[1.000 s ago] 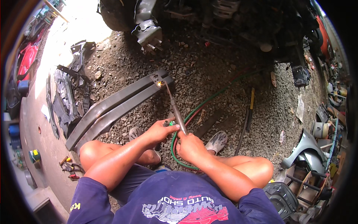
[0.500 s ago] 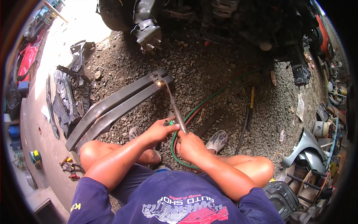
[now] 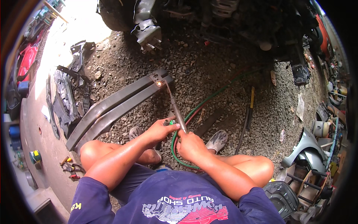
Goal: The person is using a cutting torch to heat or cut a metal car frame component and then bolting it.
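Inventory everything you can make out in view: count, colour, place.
torch: 1, grey-brown, centre
orange glow: 1, orange, rails' far end
rails: 2, grey, left of centre
green item: 1, green, at left hand
hoses: 2, green and red, centre
yellow-handled tool: 1, yellow-black, right
scrap: several, grey and black, left
hand tools: several, mixed, lower left
vehicle: 1, dark, top
fender: 1, pale grey, right
clutter: uncounted, mixed, right edge
shoes: 2, grey, gravel
shirt: 1, dark blue, bottom
left hand: 1, bare, at torch
right hand: 1, bare, gripping torch
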Available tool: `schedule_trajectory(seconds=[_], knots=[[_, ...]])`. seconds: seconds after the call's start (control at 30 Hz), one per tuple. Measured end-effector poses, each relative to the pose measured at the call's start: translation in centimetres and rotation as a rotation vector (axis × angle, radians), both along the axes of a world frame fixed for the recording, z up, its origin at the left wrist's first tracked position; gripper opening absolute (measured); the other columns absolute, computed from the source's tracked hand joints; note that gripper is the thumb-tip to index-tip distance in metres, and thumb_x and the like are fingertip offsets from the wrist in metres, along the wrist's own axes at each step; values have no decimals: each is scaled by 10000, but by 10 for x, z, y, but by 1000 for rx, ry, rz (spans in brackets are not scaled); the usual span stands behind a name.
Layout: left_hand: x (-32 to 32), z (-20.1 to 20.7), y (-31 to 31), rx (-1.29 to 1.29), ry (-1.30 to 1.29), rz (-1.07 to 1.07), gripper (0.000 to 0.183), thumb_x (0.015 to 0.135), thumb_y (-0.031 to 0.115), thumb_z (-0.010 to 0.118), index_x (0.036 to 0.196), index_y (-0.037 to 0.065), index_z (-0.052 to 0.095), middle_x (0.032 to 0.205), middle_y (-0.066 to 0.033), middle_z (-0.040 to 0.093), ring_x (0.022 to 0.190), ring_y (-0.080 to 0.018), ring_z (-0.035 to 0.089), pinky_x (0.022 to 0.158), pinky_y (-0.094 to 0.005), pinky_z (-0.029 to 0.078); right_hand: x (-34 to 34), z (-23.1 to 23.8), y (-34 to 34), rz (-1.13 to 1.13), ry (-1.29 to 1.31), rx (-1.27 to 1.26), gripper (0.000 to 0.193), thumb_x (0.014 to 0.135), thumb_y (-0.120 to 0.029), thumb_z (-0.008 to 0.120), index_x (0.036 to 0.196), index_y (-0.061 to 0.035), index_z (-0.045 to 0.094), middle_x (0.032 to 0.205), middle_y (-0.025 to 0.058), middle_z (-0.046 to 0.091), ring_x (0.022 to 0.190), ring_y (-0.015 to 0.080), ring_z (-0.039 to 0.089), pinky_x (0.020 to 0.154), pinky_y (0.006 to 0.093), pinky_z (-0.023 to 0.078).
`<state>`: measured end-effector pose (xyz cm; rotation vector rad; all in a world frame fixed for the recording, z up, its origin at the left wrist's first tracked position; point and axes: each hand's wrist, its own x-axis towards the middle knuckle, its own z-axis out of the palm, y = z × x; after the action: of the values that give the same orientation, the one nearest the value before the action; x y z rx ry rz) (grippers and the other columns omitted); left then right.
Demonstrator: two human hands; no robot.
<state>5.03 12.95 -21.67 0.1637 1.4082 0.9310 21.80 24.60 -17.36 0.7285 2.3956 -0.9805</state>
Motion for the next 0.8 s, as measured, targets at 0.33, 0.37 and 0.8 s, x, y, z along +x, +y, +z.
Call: schedule_trajectory(seconds=[0.33,0.37,0.8], knots=[[1,-2,0,-13,8,-1,728,1078,425,758,1711,169,507,1032,42,626,879,-95,523,716,-310,459,0,0,0,-6,-10,-14,408,993,-217,700,1339,-12,633,1094,343,742,1027,528,763,929,617,618],[0,-1,0,-9,1,-5,732,1078,426,758,1713,167,502,1038,39,629,883,-96,525,718,-309,458,-1,0,0,-7,-11,-15,408,993,-217,700,1339,-12,633,1094,343,742,1027,528,763,929,617,618],[1,-3,0,-3,-6,13,739,1078,417,761,1713,144,497,1020,45,626,873,-92,527,722,-306,463,-1,2,0,-12,-4,-11,392,985,-196,683,1322,-1,635,1104,347,741,1040,530,759,944,615,611]])
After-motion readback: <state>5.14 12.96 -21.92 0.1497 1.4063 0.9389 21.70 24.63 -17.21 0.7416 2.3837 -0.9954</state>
